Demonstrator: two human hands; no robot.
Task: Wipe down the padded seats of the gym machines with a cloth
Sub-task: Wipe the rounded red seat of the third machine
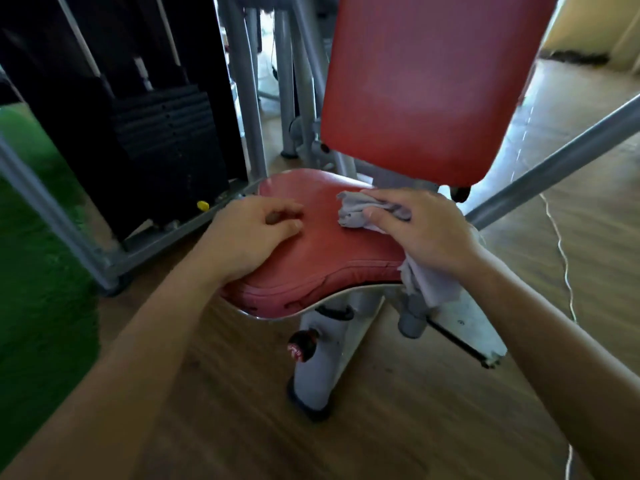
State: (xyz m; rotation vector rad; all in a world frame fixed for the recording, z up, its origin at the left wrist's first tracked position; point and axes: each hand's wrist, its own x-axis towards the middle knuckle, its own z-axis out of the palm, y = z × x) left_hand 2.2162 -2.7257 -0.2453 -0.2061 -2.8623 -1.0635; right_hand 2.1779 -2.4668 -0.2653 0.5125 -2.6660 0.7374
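Note:
A red padded seat [322, 251] sits on a grey post in the middle of the view, with a red padded backrest [426, 88] rising behind it. My right hand [422, 230] grips a crumpled grey cloth [356, 211] and holds it against the seat's right rear part; a loose end of the cloth hangs below the wrist off the seat's right edge. My left hand [249, 233] rests on the seat's left side, fingers loosely bent, holding nothing.
A black weight stack [166, 133] with a yellow pin [203, 205] stands at left inside a grey frame. Green turf [38, 271] covers the far left. A grey bar [554, 164] slants up on the right. A red adjustment knob [302, 345] sticks out below the seat. The floor is wood.

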